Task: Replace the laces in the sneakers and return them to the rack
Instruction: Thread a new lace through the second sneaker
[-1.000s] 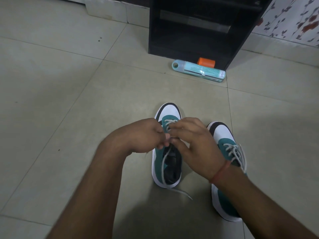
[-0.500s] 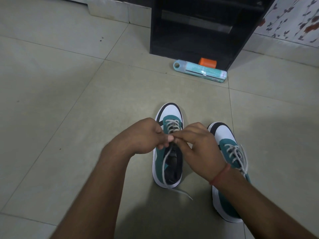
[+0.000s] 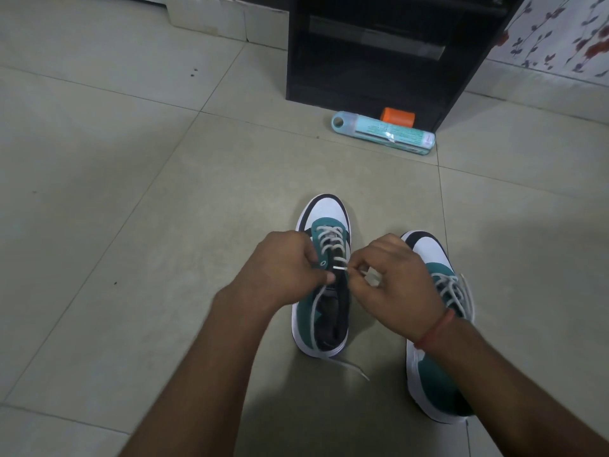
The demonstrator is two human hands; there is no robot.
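Far left is just pale floor tiles [image 3: 99, 199] with grey grout lines and a couple of dark specks. Moving in, the left hand [image 3: 283, 268] comes up from the bottom edge, fingers curled round the left flap of the left sneaker [image 3: 321, 278], thumb pressed near an eyelet on the teal side panel. That shoe sits flat on the floor, toe pointing away – white toe cap, black trim, teal upper, white sole.

The white lace [image 3: 331, 240] is crossed through the front eyelets only; the rows nearer the ankle look unthreaded. One loose end runs down the left side of the opening and trails off past the heel onto the tile.

Next over, the right hand [image 3: 393, 285] pinches the other end of the lace just beside the tongue, fingers curled tight, with a short taut bit of lace running from the fingertips to the shoe. A red thread band [image 3: 436, 328] sits on that wrist.

Just right of it is the right sneaker [image 3: 435, 324], same colours, already laced right up, partly under the forearm.

Further back – a black rack [image 3: 379, 51] against the wall, with a light blue tube [image 3: 382, 131] lying on the floor in front of it and an orange cap [image 3: 397, 117] touching its far side. Floral wallpaper [image 3: 560, 31] fills the top right corner.
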